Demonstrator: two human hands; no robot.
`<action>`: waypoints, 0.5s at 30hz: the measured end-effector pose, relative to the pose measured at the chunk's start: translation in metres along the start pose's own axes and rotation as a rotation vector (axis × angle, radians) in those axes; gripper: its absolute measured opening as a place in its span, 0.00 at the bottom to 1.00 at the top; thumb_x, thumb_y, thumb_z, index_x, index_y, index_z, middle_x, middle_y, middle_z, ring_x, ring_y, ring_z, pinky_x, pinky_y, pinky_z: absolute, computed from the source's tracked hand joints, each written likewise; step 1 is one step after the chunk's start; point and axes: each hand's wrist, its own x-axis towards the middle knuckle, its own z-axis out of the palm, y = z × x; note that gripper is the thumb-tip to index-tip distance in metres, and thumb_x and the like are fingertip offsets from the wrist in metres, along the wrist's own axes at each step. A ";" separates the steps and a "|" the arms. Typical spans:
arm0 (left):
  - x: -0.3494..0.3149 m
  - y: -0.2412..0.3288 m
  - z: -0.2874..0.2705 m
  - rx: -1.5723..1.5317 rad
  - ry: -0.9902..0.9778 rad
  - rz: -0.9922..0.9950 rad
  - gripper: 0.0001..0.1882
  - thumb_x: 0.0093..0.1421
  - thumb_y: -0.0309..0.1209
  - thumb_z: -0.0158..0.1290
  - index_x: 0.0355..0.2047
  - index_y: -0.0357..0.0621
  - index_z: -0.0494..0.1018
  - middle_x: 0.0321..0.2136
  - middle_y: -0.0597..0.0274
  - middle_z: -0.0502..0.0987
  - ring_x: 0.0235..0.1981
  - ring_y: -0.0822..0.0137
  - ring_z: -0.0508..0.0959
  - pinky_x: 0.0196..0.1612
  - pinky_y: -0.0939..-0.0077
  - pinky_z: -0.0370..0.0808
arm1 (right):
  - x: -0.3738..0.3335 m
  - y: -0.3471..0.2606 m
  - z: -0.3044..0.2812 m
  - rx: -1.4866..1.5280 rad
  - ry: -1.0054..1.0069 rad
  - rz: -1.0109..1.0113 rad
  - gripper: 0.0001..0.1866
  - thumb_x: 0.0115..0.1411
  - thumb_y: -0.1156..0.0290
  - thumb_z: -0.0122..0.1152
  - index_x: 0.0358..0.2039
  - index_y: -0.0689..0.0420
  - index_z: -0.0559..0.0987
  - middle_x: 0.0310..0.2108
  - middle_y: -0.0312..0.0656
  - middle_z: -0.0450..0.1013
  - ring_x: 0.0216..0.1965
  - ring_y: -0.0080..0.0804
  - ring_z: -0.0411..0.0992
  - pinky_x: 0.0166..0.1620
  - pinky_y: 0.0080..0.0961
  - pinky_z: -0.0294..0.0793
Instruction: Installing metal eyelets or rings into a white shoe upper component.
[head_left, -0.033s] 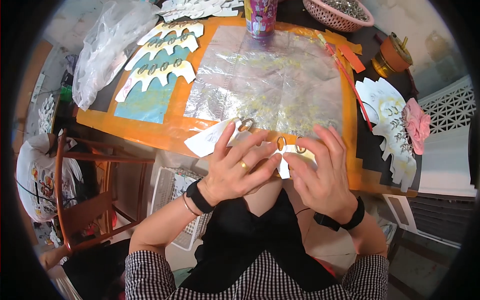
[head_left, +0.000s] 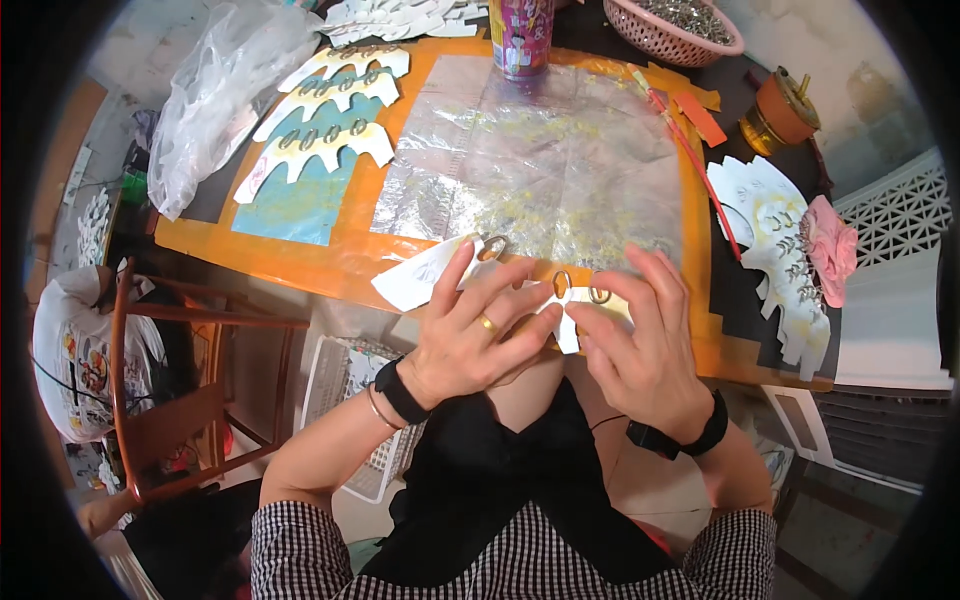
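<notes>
At the table's near edge I hold a white cut-out piece (head_left: 412,282) with several metal rings along it. My left hand (head_left: 455,345) has its thumb and fingertips closed on the middle of the piece, the index finger raised higher. My right hand (head_left: 645,360) pinches its right part with thumb and index finger, the other fingers curled above. Between the hands an oval metal ring (head_left: 562,286) stands up from a narrow white tab (head_left: 568,335). Another ring (head_left: 599,294) lies beside my right fingertips. My left fingers hide part of the piece.
Similar ringed white pieces (head_left: 335,146) lie at the left, more (head_left: 775,240) at the right. A purple cup (head_left: 522,45), a pink basket of metal parts (head_left: 650,32), a red brush (head_left: 700,170), an amber pot (head_left: 775,120) and a plastic bag (head_left: 215,100) surround the plastic-covered work area (head_left: 540,150).
</notes>
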 end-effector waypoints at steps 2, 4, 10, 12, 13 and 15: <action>0.000 -0.003 0.000 -0.075 -0.052 -0.017 0.22 0.50 0.36 0.66 0.48 0.57 0.80 0.49 0.69 0.79 0.58 0.60 0.77 0.71 0.41 0.61 | 0.004 0.005 -0.006 0.051 -0.042 0.033 0.12 0.57 0.73 0.67 0.43 0.57 0.83 0.53 0.45 0.71 0.65 0.52 0.62 0.67 0.54 0.62; 0.003 -0.004 -0.004 -0.098 -0.054 -0.007 0.24 0.48 0.35 0.67 0.48 0.55 0.79 0.50 0.68 0.79 0.58 0.59 0.77 0.71 0.41 0.61 | 0.004 0.015 -0.008 0.315 -0.075 0.077 0.14 0.60 0.72 0.64 0.47 0.58 0.82 0.54 0.47 0.70 0.66 0.54 0.60 0.67 0.51 0.60; -0.003 -0.007 -0.003 -0.202 -0.067 -0.033 0.37 0.43 0.32 0.70 0.57 0.47 0.75 0.55 0.64 0.78 0.61 0.54 0.75 0.72 0.40 0.59 | 0.003 0.012 -0.006 0.356 -0.081 0.191 0.19 0.66 0.66 0.60 0.56 0.54 0.80 0.59 0.48 0.68 0.69 0.55 0.56 0.68 0.49 0.58; -0.005 -0.008 -0.001 -0.242 -0.045 -0.050 0.39 0.43 0.31 0.70 0.59 0.45 0.73 0.56 0.62 0.78 0.61 0.53 0.75 0.72 0.41 0.60 | 0.001 0.013 0.000 0.259 -0.120 0.114 0.19 0.67 0.65 0.60 0.57 0.54 0.80 0.60 0.47 0.68 0.69 0.56 0.55 0.68 0.49 0.59; -0.005 -0.006 -0.003 -0.239 -0.064 -0.054 0.40 0.44 0.31 0.70 0.61 0.45 0.71 0.56 0.61 0.77 0.61 0.54 0.75 0.71 0.41 0.61 | 0.000 0.013 -0.001 0.247 -0.112 0.102 0.19 0.67 0.65 0.60 0.57 0.54 0.80 0.60 0.47 0.68 0.69 0.56 0.55 0.68 0.49 0.59; -0.006 -0.005 -0.004 -0.230 -0.068 -0.054 0.42 0.45 0.31 0.71 0.63 0.45 0.69 0.57 0.59 0.77 0.61 0.54 0.74 0.71 0.42 0.62 | -0.001 0.012 0.000 0.261 -0.092 0.136 0.18 0.66 0.66 0.61 0.56 0.54 0.81 0.58 0.47 0.70 0.69 0.55 0.56 0.68 0.48 0.60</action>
